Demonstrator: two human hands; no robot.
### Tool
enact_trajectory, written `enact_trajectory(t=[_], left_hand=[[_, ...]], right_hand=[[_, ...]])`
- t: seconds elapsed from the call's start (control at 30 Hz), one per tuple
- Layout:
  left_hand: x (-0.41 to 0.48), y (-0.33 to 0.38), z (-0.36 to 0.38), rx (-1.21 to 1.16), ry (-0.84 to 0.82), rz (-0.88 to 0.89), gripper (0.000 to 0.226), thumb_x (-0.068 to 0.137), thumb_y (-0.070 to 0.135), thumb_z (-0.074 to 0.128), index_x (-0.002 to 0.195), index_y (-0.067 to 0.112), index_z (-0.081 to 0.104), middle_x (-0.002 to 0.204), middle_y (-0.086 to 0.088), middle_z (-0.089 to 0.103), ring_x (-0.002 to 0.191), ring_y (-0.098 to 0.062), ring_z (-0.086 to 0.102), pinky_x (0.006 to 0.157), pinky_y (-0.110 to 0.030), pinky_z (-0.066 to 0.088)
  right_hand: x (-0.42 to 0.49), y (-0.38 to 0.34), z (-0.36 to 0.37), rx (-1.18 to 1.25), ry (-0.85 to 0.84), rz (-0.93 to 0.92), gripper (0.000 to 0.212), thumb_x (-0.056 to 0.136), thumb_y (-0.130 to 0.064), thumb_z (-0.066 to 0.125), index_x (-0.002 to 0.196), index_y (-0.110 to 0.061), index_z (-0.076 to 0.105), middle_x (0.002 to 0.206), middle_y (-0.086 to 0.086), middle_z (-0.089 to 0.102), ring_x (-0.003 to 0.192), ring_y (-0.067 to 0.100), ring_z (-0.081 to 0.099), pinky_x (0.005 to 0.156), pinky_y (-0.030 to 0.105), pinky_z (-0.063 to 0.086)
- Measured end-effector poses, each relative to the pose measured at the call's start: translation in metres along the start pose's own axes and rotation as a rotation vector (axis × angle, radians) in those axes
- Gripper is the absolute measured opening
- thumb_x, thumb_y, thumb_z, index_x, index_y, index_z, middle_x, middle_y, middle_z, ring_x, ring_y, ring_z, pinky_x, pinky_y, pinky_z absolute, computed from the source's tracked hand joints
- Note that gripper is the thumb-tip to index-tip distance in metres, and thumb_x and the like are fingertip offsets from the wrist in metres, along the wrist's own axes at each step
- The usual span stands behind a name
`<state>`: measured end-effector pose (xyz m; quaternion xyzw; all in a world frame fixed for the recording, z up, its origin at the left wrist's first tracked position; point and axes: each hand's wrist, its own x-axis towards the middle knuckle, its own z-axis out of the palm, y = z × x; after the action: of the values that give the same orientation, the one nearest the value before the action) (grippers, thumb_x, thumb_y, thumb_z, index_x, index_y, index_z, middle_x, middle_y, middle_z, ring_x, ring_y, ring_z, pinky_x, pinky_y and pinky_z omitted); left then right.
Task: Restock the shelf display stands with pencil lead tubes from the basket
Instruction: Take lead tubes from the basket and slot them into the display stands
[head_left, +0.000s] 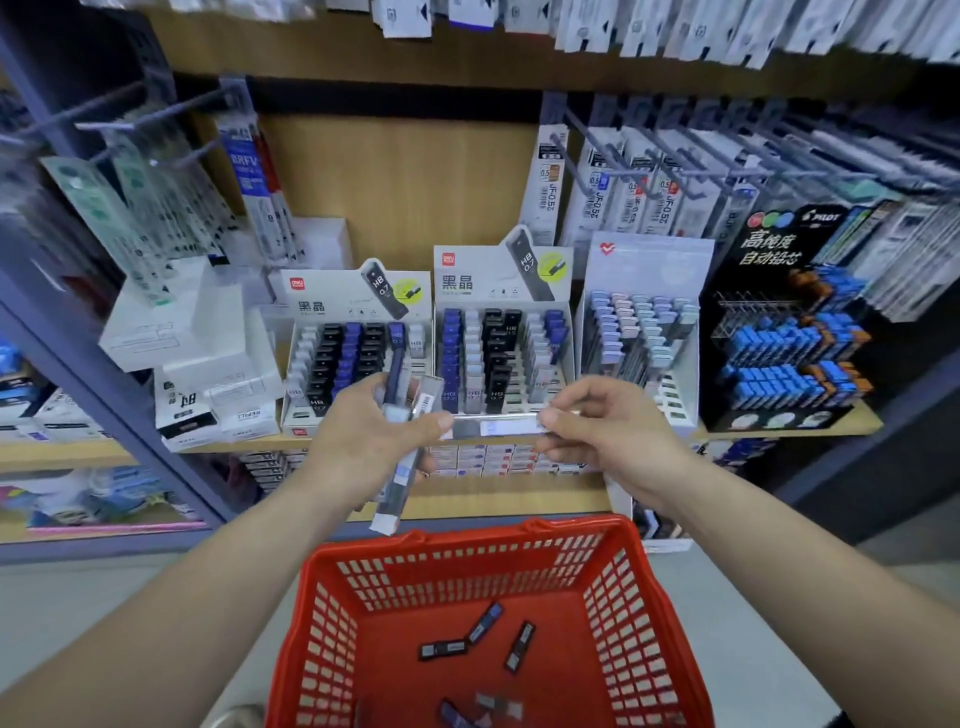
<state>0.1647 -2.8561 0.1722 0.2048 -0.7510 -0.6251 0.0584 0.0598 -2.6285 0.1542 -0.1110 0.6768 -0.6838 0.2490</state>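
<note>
Several lead tubes (443, 650) in red basket (323, 626)

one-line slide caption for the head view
Left hand holds several slim pencil lead tubes, right hand pinches one clear tube above a red plastic basket.

Dark lead tubes (442, 650) lay scattered flat in the red basket (322, 634); a clear bundle (402, 473) stood tilted, a single tube (493, 428) level, before the partly filled display stands (332, 299).

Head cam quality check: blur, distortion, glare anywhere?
Head view: heavy wide-angle bending, shelf upright leans at the border; hanging packs at left are smeared; tube in the right hand slightly soft; display stands and basket sharp; lighting even, no strong shadows.
</note>
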Motion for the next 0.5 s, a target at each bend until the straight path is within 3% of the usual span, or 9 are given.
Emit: enact_trajectory(t=[0.17,0.27,0.37,0.43,0.5], left_hand=[[0.008,-0.003,0.010,0.031,0.037,0.073,0.022,0.087,0.017,0.080,0.099,0.009,0.063,0.059,-0.002,0.069,0.037,-0.012,0.056,0.035,-0.015,0.041],[0.008,-0.003,0.024,0.001,-0.009,0.082,0.027,0.085,0.016,0.081,0.100,0.005,0.062,0.061,-0.005,0.070,0.049,-0.019,0.064,0.046,-0.025,0.054],[0.012,-0.001,0.033,-0.049,-0.020,0.054,0.029,0.085,0.017,0.081,0.102,0.005,0.062,0.075,-0.010,0.074,0.053,-0.023,0.066,0.050,-0.033,0.058],[0.015,0.001,0.039,-0.076,-0.022,0.036,0.030,0.086,0.019,0.081,0.106,0.006,0.063,0.086,-0.010,0.075,0.054,-0.024,0.067,0.051,-0.032,0.057],[0.017,0.000,0.047,-0.060,-0.040,0.037,0.029,0.086,0.022,0.080,0.106,0.009,0.064,0.092,-0.009,0.075,0.056,-0.025,0.068,0.055,-0.033,0.057]], right_hand=[[-0.009,-0.001,0.008,-0.446,-0.233,-0.032,0.012,0.089,-0.017,0.076,0.099,-0.013,0.073,0.079,0.004,0.074,0.071,0.020,0.069,0.064,0.031,0.057],[-0.013,0.000,0.020,-0.554,-0.244,-0.095,0.011,0.094,-0.025,0.071,0.097,-0.015,0.073,0.081,0.002,0.076,0.082,0.019,0.072,0.081,0.039,0.057],[-0.012,-0.006,0.017,-0.553,-0.277,-0.095,0.011,0.095,-0.019,0.069,0.104,-0.012,0.071,0.086,0.002,0.077,0.090,0.016,0.073,0.091,0.037,0.055],[-0.010,-0.010,0.009,-0.542,-0.297,-0.081,0.026,0.093,-0.014,0.071,0.118,-0.018,0.064,0.087,0.000,0.077,0.089,0.014,0.073,0.086,0.032,0.057],[-0.009,-0.014,-0.003,-0.531,-0.278,-0.089,0.049,0.091,-0.011,0.073,0.134,-0.027,0.055,0.093,0.000,0.073,0.077,0.007,0.070,0.072,0.021,0.054]])
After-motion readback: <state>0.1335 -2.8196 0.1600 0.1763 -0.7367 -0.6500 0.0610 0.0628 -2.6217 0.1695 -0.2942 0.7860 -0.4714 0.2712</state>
